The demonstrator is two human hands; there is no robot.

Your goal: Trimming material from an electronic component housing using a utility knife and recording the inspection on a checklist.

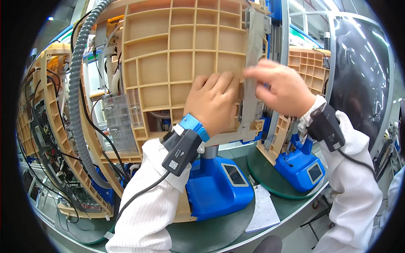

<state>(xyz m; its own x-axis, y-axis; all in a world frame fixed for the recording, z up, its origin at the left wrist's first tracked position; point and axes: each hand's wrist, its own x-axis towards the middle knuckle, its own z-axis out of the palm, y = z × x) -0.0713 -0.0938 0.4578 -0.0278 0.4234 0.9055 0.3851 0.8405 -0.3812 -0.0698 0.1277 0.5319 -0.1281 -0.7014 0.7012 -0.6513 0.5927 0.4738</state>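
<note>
A large beige ribbed plastic panel (181,55) stands upright on a blue stand (215,185) in front of me. My left hand (213,103) lies flat against the panel's lower right part, fingers together and pointing up. My right hand (280,86) pinches the grey strip (253,63) that runs down the panel's right edge, thumb and fingers closed on it. Both wrists carry black sensor units over white sleeves, and the left also has a blue band.
A grey corrugated hose (78,84) and black cables hang at the left beside another beige frame with a circuit board (80,196). A second panel on a blue stand (301,166) is at right. Paper sheets (263,208) lie on the green round base.
</note>
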